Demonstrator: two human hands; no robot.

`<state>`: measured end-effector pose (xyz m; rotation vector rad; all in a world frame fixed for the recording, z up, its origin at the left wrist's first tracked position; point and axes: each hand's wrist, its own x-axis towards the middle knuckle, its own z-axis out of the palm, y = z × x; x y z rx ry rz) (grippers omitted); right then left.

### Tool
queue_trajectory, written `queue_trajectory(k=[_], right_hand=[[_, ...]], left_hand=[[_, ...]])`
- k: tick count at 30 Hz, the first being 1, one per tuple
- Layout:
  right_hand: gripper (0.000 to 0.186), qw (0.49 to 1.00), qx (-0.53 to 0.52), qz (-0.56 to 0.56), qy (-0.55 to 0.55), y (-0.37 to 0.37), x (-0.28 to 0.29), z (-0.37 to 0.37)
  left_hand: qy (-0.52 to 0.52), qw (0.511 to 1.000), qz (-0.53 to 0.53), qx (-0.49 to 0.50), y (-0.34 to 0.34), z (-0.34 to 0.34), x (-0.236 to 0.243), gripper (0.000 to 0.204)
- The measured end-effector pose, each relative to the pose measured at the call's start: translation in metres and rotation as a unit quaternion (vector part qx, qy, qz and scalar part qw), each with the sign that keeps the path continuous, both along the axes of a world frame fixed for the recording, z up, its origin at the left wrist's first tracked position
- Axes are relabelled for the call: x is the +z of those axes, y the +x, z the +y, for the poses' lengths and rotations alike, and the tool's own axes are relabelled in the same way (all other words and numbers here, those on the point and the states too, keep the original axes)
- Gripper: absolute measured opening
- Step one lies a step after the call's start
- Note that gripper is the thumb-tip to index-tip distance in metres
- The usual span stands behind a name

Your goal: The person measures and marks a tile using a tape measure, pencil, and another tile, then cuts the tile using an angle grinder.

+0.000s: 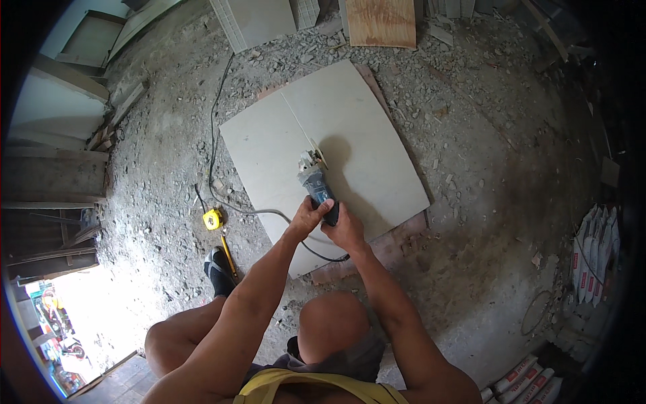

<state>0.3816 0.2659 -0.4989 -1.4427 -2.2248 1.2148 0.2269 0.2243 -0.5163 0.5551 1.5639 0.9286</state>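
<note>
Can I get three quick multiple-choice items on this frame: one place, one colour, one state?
1. Where does the tape measure lie?
A. on the tile
B. on the rubble floor left of the tile
C. on the sacks

2. What colour is the tape measure?
A. yellow
B. red
C. green

3. How is the angle grinder held?
A. left hand only
B. lying untouched
C. both hands

Key: 1 B, it sits on the floor off the large pale tile; 2 A, its case is yellow; 3 C, left hand and right hand both grip its body.

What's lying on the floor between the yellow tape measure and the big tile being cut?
In the head view, between the tape measure and the tile lie only the grinder's cable and rubble-strewn floor.
</note>
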Motion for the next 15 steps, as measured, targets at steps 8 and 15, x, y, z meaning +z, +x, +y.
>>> queue_trajectory(k=[8,15], right_hand=[[0.058,1.000,-0.005,0.014,0.005,0.010,0.003,-0.008],[0.056,1.000,-0.013,0.011,0.004,0.012,0.006,-0.010]], left_hand=[[0.005,1.000,0.026,0.001,0.011,-0.009,0.004,0.088],[0.017,0.999,0.028,0.013,0.013,-0.011,-0.001,0.087]])
